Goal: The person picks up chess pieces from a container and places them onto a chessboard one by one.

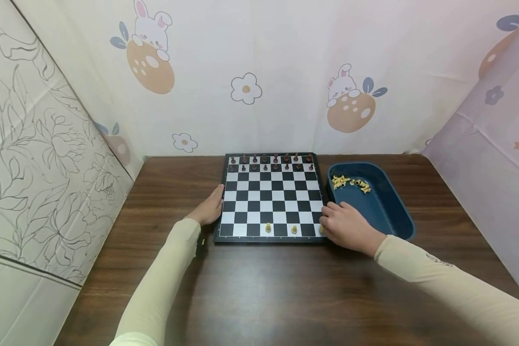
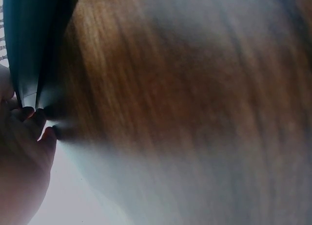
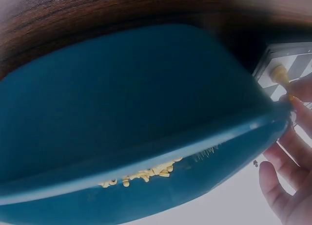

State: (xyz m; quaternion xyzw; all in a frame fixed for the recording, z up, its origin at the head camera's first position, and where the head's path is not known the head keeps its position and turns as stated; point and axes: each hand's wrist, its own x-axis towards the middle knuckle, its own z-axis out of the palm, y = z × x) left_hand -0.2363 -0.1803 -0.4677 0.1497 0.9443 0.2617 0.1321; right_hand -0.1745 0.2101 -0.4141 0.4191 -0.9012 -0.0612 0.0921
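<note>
A black-and-white chessboard [image 1: 265, 196] lies flat on the table. My left hand [image 1: 210, 206] rests against its left edge, fingers stretched along the side; in the left wrist view the fingertips [image 2: 36, 119] touch the board's dark side. At the near right corner square my right hand [image 1: 345, 226] pinches a pale yellow chess piece [image 3: 279, 75] by its top, the base on or just over the board. Two more yellow pieces stand on the near row, one left of centre [image 1: 268, 228] and one right of it [image 1: 294, 230].
Two rows of dark red chess pieces [image 1: 275, 158] stand along the board's far side. Close to the right edge is a blue basin [image 1: 382, 204] with several yellow pieces [image 1: 340, 182] inside. A patterned curtain [image 1: 285, 77] hangs behind the brown wooden table [image 1: 251, 293].
</note>
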